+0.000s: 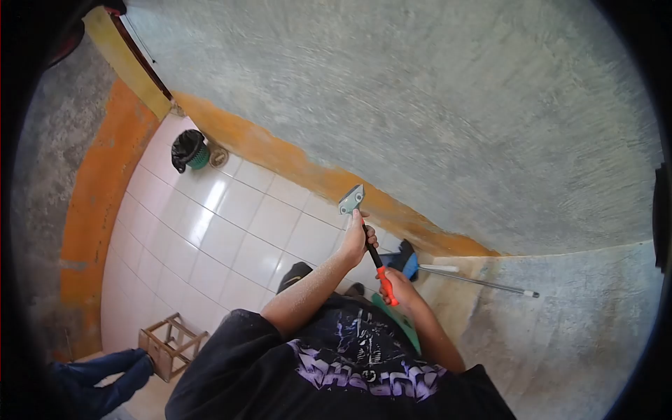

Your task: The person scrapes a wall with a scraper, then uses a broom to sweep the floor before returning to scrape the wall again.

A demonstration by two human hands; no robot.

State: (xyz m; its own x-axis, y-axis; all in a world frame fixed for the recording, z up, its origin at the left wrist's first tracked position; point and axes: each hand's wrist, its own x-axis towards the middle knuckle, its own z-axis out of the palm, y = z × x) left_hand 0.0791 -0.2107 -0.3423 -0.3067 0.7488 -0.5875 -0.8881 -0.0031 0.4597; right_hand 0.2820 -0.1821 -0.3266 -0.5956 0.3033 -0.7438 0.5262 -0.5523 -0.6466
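Observation:
A long-handled scraper [372,253] with a wide metal head and a black and red handle is held across the front of my body. My left hand [358,238] wraps round the upper part of the handle, just below the head, with the thumb laid along it. Lower down, my right hand [397,285] grips the red end. The blade points up and away from me, in front of the orange band [329,175] at the foot of the grey wall [420,105] in this view. Pale dust speckles my left forearm.
On the tiled floor [245,203] a green bin [199,155] with a black bag stands by the wall. A wooden stool [168,344] is at lower left, beside a person's jeans-clad legs [112,381]. A blue broom or dustpan [406,262] and a metal pole [490,284] lie at right.

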